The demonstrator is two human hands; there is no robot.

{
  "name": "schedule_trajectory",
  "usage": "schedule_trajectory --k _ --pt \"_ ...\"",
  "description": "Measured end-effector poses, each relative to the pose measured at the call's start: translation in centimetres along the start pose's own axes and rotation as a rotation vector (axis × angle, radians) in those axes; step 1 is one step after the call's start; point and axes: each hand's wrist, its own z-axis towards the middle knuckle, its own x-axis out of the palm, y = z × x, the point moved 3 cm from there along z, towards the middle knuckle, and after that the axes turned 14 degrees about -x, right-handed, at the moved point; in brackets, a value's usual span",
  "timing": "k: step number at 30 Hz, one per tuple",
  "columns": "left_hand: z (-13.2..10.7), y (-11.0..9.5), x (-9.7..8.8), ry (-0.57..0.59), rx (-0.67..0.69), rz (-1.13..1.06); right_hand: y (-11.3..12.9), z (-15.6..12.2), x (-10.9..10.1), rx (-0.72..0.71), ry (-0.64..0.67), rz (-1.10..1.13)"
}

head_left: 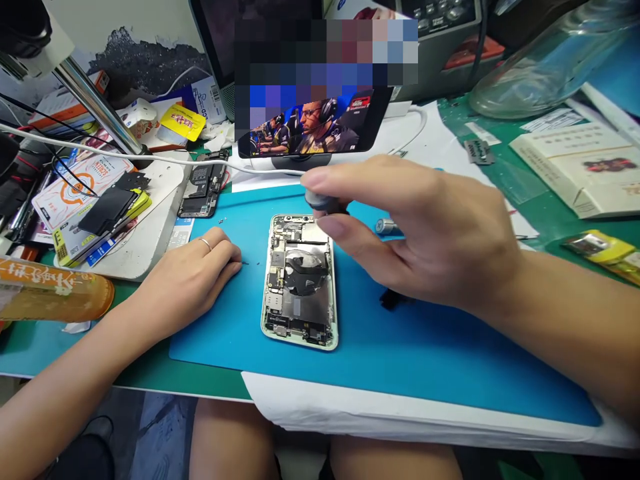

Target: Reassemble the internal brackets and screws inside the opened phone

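Observation:
An opened smartphone (pixel 306 280) lies on the blue mat (pixel 215 333), its circuit boards, dark battery area and light frame exposed. Above its top edge, my right hand (pixel 425 227) pinches a screwdriver (pixel 320 201) between thumb and index finger. Only the grey cap and part of the dark handle show; the shaft and tip are hidden. Left of the phone, my left hand (pixel 193 277), with a ring on one finger, rests on the mat with curled fingers. Tiny dark bits lie by its fingertips; whether it holds anything is hidden.
Behind the mat, a propped screen (pixel 310 127) plays video, with a white cable (pixel 200 162) crossing in front. Another phone's inner assembly (pixel 204 185) lies back left. An orange bottle (pixel 55 291) is at left; a white box (pixel 580 170) and yellow part (pixel 605 253) are right.

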Motion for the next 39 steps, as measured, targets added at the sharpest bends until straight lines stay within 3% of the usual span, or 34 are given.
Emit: schedule_trajectory --k 9,12,18,27,39 --pt "0.1 0.3 0.4 -0.027 0.009 -0.043 -2.9 -1.7 0.0 -0.085 0.363 -0.036" --pt "0.1 0.4 0.2 -0.024 0.014 -0.078 -3.0 -1.7 -0.3 -0.072 0.422 -0.006" --pt "0.3 -0.8 -0.6 0.018 0.108 -0.168 -2.9 -1.7 -0.3 -0.108 0.664 -0.181" --pt "0.9 -2.3 0.1 -0.036 0.244 -0.301 -4.7 -2.6 1.2 0.200 0.764 -0.255" --pt "0.3 -2.0 0.6 -0.020 0.215 -0.383 -4.4 -2.7 1.1 0.163 0.712 -0.196"
